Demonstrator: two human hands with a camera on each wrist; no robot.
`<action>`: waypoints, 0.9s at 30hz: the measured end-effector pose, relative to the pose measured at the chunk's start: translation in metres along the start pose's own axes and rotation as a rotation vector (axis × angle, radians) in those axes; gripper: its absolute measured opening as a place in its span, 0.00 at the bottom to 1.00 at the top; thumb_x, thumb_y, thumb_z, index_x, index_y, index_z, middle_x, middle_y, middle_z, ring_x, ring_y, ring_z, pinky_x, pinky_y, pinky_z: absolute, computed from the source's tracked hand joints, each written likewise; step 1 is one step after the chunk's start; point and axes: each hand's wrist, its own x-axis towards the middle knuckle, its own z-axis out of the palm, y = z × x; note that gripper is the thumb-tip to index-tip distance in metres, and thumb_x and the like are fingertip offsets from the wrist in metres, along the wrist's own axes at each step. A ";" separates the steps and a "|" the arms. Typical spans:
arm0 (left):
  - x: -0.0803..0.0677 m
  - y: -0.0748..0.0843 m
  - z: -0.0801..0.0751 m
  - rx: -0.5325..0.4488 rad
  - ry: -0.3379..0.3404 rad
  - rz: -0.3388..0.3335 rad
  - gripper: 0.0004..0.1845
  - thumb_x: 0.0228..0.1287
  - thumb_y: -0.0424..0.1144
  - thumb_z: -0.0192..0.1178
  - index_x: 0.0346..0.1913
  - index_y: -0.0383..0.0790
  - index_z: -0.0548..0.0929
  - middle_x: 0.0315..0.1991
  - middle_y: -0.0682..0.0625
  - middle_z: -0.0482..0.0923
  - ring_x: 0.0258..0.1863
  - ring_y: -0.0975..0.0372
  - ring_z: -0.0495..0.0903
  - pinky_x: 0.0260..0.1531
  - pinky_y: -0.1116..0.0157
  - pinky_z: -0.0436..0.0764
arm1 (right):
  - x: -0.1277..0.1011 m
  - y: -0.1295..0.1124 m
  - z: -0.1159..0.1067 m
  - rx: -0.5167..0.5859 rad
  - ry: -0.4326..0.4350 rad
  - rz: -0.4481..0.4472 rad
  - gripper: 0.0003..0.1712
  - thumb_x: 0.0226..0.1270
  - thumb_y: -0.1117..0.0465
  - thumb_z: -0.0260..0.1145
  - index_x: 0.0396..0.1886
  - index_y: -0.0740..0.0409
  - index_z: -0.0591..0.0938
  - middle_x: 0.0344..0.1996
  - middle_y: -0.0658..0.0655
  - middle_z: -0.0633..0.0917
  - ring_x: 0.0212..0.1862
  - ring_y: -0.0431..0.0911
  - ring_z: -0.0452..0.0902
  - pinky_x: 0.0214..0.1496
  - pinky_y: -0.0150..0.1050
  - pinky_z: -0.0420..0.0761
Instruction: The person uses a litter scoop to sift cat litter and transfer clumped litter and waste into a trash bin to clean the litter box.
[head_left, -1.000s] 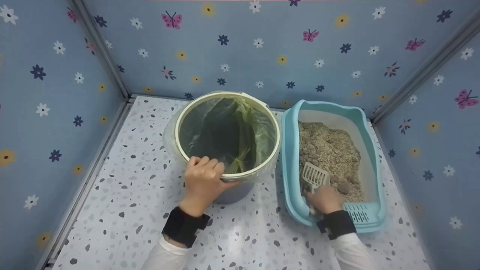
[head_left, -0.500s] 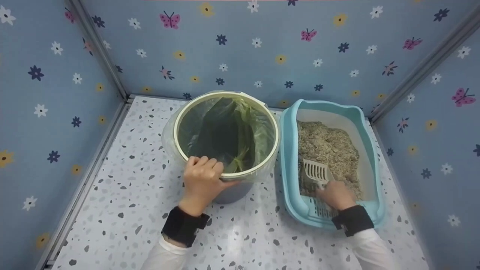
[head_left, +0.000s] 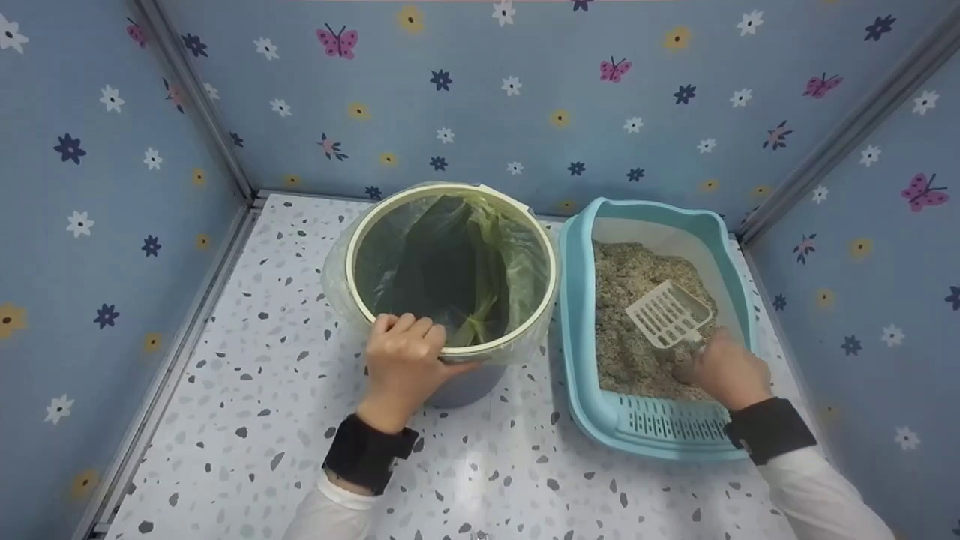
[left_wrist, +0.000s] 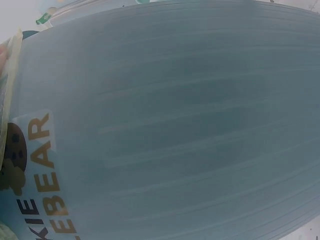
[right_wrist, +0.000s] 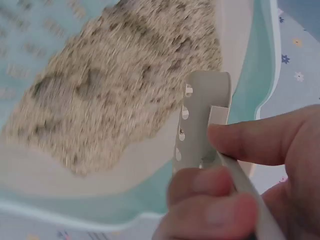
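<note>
My left hand (head_left: pixel 403 367) grips the front of the cream rim (head_left: pixel 553 270) of a round trash bin, fingers over the edge. A translucent yellow-green liner (head_left: pixel 517 240) hangs inside and folds outward over the rim. The bin's grey-blue ribbed wall (left_wrist: pixel 180 115) fills the left wrist view. My right hand (head_left: pixel 731 371) holds the handle of a beige slotted litter scoop (head_left: pixel 667 315). Its thumb presses on the handle near the scoop's head in the right wrist view. The scoop head is over the grainy tan litter (head_left: pixel 630 360) in a turquoise litter box (head_left: pixel 576 322).
The box's front ledge has a slotted grate (head_left: pixel 671 420). Bin and box stand side by side on a speckled white floor (head_left: pixel 225 390). Blue flowered panels (head_left: pixel 480 97) enclose the back and both sides, joined by metal rails (head_left: pixel 206 105).
My right hand has carried the scoop from the box's front left toward its right side, turning the scoop head. Left hand and bin stay in place.
</note>
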 end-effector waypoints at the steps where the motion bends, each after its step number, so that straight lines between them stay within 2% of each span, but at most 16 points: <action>1: 0.000 0.000 0.000 0.001 0.001 0.000 0.39 0.39 0.77 0.57 0.09 0.43 0.59 0.09 0.52 0.59 0.11 0.57 0.62 0.22 0.59 0.65 | -0.001 0.003 -0.004 -0.015 0.021 -0.001 0.25 0.68 0.59 0.48 0.47 0.84 0.64 0.15 0.61 0.71 0.14 0.52 0.69 0.15 0.50 0.71; 4: 0.000 0.000 0.000 0.007 0.001 0.000 0.39 0.39 0.77 0.57 0.09 0.43 0.60 0.08 0.52 0.59 0.11 0.57 0.62 0.22 0.59 0.65 | -0.005 0.011 -0.016 -0.067 0.089 -0.044 0.19 0.69 0.59 0.49 0.35 0.77 0.67 0.12 0.58 0.68 0.12 0.51 0.66 0.13 0.48 0.67; 7: 0.001 -0.001 0.000 0.009 -0.006 -0.001 0.39 0.39 0.78 0.56 0.09 0.43 0.60 0.08 0.52 0.60 0.11 0.57 0.63 0.21 0.59 0.65 | -0.009 0.017 -0.031 -0.103 0.143 -0.062 0.18 0.69 0.58 0.49 0.25 0.70 0.68 0.10 0.57 0.67 0.11 0.51 0.65 0.11 0.47 0.65; 12: 0.002 0.000 0.000 0.004 -0.013 0.001 0.39 0.38 0.78 0.56 0.09 0.43 0.60 0.08 0.52 0.62 0.11 0.57 0.64 0.21 0.59 0.65 | -0.015 0.028 -0.059 -0.187 0.158 -0.133 0.19 0.68 0.60 0.53 0.17 0.64 0.71 0.10 0.55 0.67 0.11 0.48 0.63 0.08 0.43 0.63; 15: 0.003 0.001 0.000 0.004 -0.019 0.003 0.40 0.38 0.78 0.56 0.09 0.43 0.60 0.08 0.52 0.61 0.11 0.57 0.63 0.21 0.59 0.65 | -0.016 0.035 -0.073 -0.237 0.127 -0.202 0.19 0.66 0.56 0.59 0.18 0.63 0.75 0.09 0.53 0.69 0.11 0.46 0.63 0.09 0.42 0.63; 20: 0.004 0.000 0.000 0.007 -0.016 0.003 0.40 0.37 0.78 0.56 0.09 0.43 0.60 0.08 0.53 0.60 0.11 0.58 0.62 0.20 0.59 0.64 | -0.014 0.040 -0.088 -0.314 0.007 -0.273 0.15 0.60 0.56 0.65 0.17 0.57 0.79 0.10 0.49 0.70 0.14 0.43 0.65 0.13 0.43 0.67; 22: 0.004 0.000 0.000 0.007 -0.014 0.003 0.40 0.36 0.79 0.56 0.09 0.43 0.59 0.08 0.53 0.60 0.10 0.58 0.61 0.20 0.60 0.64 | -0.013 0.041 -0.089 -0.341 -0.023 -0.291 0.14 0.57 0.58 0.65 0.15 0.55 0.75 0.10 0.48 0.69 0.14 0.43 0.63 0.14 0.42 0.67; 27: 0.003 0.001 -0.001 0.009 -0.023 0.002 0.40 0.36 0.78 0.57 0.09 0.44 0.59 0.08 0.53 0.59 0.10 0.58 0.61 0.20 0.60 0.64 | -0.010 0.048 -0.080 -0.378 -0.036 -0.348 0.15 0.49 0.61 0.68 0.12 0.54 0.72 0.11 0.48 0.69 0.15 0.42 0.62 0.16 0.42 0.67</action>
